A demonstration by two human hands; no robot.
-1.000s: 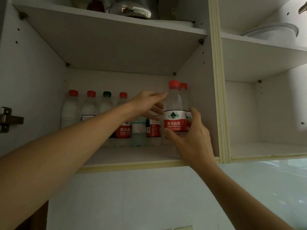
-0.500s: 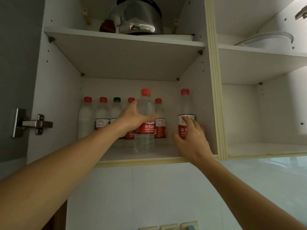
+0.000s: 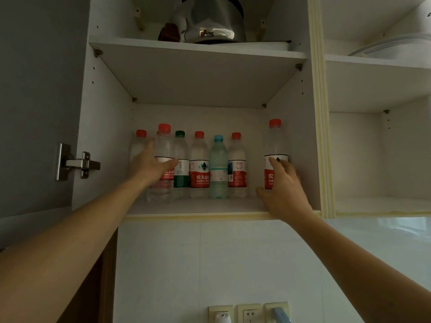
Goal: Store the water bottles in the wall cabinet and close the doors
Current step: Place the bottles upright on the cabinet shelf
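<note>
Head view. We look up into the open wall cabinet (image 3: 314,136); its lower shelf (image 3: 198,207) carries the water bottles. Our left hand (image 3: 151,169) wraps a red-capped bottle (image 3: 163,145) at about 9 o'clock of the shelf, thumb across the label and fingers (image 3: 149,148) behind, so this grip is closed around the bottle's body. We judge that it is held there to seat the bottle in front of the back row, whose leftmost bottle (image 3: 140,143) it partly hides. Our right hand (image 3: 283,192) cups a second red-capped bottle (image 3: 275,143) at 3 o'clock, standing just beside the cabinet's right wall; the fingers curve against its label and the thumb is spread low, a loose steadying grip, probably to keep the bottle upright as it settles. Between the two hands stand a green-capped bottle (image 3: 180,164), a red-labelled bottle (image 3: 199,164), a pale blue bottle (image 3: 218,166) and one more red-capped bottle (image 3: 236,164), all upright and close together. A kettle (image 3: 210,19) sits on the upper shelf at 12 o'clock. The left door's hinge (image 3: 77,163) shows at 9 o'clock: the doors are not yet closed.
</note>
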